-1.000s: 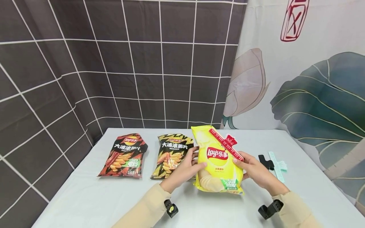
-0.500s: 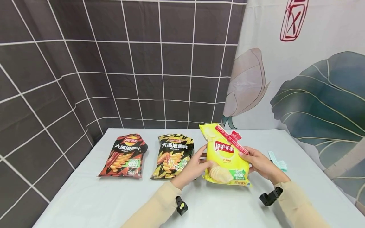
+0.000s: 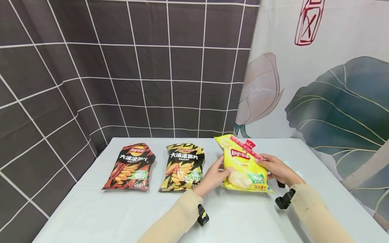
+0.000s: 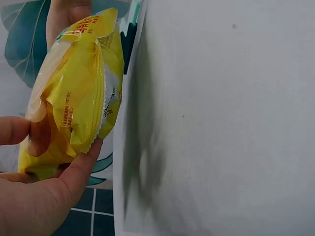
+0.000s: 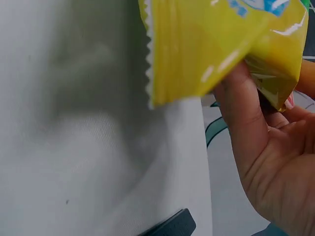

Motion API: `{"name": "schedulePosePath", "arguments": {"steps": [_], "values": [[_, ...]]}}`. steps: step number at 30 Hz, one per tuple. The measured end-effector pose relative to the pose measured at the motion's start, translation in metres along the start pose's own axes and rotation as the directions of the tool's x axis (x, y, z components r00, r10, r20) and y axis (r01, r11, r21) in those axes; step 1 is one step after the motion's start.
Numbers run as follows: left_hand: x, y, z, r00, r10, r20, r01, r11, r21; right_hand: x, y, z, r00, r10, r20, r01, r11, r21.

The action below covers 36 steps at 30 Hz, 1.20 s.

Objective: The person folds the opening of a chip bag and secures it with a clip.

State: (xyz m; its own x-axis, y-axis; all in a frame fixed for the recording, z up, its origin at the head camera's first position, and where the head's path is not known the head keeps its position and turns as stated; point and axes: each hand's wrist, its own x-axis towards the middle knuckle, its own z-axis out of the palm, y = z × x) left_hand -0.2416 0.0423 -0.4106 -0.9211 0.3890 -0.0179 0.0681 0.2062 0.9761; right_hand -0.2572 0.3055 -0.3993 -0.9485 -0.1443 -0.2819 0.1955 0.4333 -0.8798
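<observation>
Both hands hold a yellow potato chip bag (image 3: 243,170) raised off the white table, its printed front facing me. A red bag clip (image 3: 247,148) lies slantwise across its upper right corner. My left hand (image 3: 213,178) grips the left side, thumb on the front and fingers behind. On the other side, my right hand (image 3: 279,169) pinches the edge near the clip's lower end, thumb in front. In the left wrist view, the fingers of the left hand (image 4: 47,199) support the bag (image 4: 74,103) from the side and below. The right wrist view shows the right hand (image 5: 283,152) under a bag corner (image 5: 197,49).
On the left of the table (image 3: 91,209) lies a red chip bag (image 3: 129,168), its top right corner folded. Beside it is a black-and-yellow chip bag (image 3: 181,168). A black clip (image 3: 281,184) and a pale mint clip (image 3: 287,164) lie partly hidden behind the right hand.
The hands have carried the yellow bag to the right and away from me, past the black-and-yellow bag. Its top now leans back slightly. The red clip has stayed on it.
</observation>
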Motion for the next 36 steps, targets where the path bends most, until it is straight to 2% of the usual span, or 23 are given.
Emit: {"name": "schedulePosePath", "arguments": {"steps": [6, 14, 20, 30, 36], "values": [[0.006, -0.002, 0.007, 1.0, -0.02, -0.002, 0.02, 1.0, 0.017, 0.006, 0.002, -0.002, 0.997, 0.067, -0.039, -0.07, 0.996, -0.057], [0.013, -0.008, 0.015, 0.998, -0.063, 0.0, 0.063, 0.998, -0.025, 0.012, 0.004, -0.007, 0.987, 0.135, -0.087, -0.143, 0.986, -0.082], [0.015, -0.011, 0.017, 0.997, -0.08, 0.001, 0.08, 0.996, -0.048, 0.012, 0.006, -0.009, 0.983, 0.152, -0.103, -0.16, 0.984, -0.082], [0.015, -0.01, 0.018, 0.996, -0.092, 0.004, 0.092, 0.996, -0.005, 0.01, 0.007, -0.009, 0.983, 0.148, -0.105, -0.158, 0.983, -0.092], [0.015, -0.012, 0.017, 0.996, -0.092, 0.007, 0.092, 0.996, -0.012, 0.01, 0.007, -0.007, 0.983, 0.155, -0.096, -0.165, 0.98, -0.109]]}}
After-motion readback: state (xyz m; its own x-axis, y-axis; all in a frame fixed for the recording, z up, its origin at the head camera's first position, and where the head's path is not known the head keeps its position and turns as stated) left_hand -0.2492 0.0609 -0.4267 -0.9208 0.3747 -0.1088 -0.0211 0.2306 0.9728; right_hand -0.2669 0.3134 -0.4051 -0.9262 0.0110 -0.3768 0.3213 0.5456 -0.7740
